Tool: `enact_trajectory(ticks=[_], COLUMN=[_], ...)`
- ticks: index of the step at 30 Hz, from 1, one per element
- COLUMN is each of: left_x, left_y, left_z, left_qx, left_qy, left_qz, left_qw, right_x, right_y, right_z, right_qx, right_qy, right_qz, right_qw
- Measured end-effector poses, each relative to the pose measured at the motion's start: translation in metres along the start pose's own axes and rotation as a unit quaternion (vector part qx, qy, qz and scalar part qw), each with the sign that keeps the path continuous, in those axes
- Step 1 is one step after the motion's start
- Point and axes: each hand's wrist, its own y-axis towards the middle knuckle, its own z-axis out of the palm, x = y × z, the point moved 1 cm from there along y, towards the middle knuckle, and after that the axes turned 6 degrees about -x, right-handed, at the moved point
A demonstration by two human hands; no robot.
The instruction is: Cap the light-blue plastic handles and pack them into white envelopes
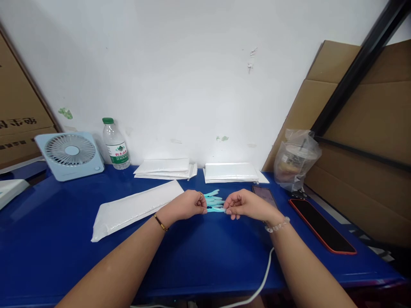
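Note:
My left hand (189, 204) and my right hand (244, 203) meet over the middle of the blue table (205, 252). Both are closed, and between them they pinch the ends of a bunch of thin light-blue sticks (214, 201). The sticks fan out a little toward the wall. What kind of item the sticks are I cannot make out. A bracelet sits on each wrist.
A white padded mailer (135, 208) lies left of my hands. Two stacks of white mailers (165, 168) (231, 172) rest by the wall. Blue fan (70, 155) and water bottle (115, 144) at back left. Two phones (323, 225) (265, 196), a bagged drink (295, 160) and cardboard on the right. A white cable (261, 280) hangs over the front edge.

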Motion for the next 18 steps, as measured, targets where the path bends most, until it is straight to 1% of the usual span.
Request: enact_trajectory(ticks=[4,11,18], left_x=[-0.001,0.0,-0.003], left_y=[0.0,0.002,0.001], left_z=[0.0,-0.003,0.002], left_qx=[0.0,-0.009,0.006], left_qy=[-0.006,-0.001,0.002], left_qz=[0.0,0.005,0.024], left_qw=[1.0,1.0,1.0], right_x=[-0.001,0.001,-0.002], right_y=[0.002,-0.002,0.006], right_z=[0.002,-0.004,0.009], right_qx=[-0.012,-0.029,-0.011], right_qy=[0.007,0.011,0.029], right_qz=[0.0,-0.01,-0.006], right_qw=[1.0,0.999,1.0])
